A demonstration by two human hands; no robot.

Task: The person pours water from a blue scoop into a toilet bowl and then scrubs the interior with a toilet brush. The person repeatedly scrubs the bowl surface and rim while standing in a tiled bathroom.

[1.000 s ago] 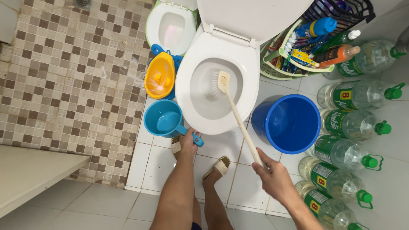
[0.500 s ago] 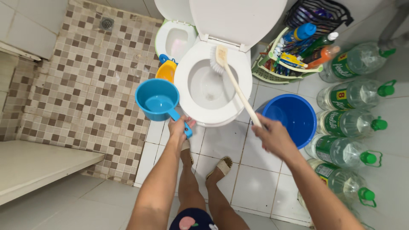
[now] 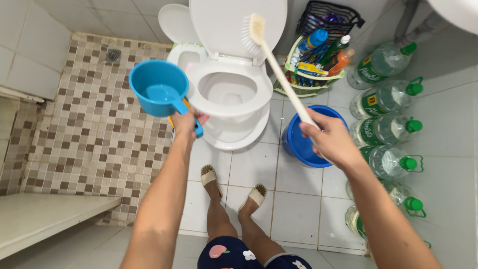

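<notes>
Left hand [image 3: 188, 121] clenched on blue dipper [image 3: 158, 88], right hand [image 3: 332, 139] clenched on brush [image 3: 279, 69], its long handle angling up over toilet bowl [image 3: 229, 92].

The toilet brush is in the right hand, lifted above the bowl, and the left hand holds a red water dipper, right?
Not quite: the dipper in the left hand is blue, as the head view shows. The right hand does hold the toilet brush lifted above the bowl.
</notes>
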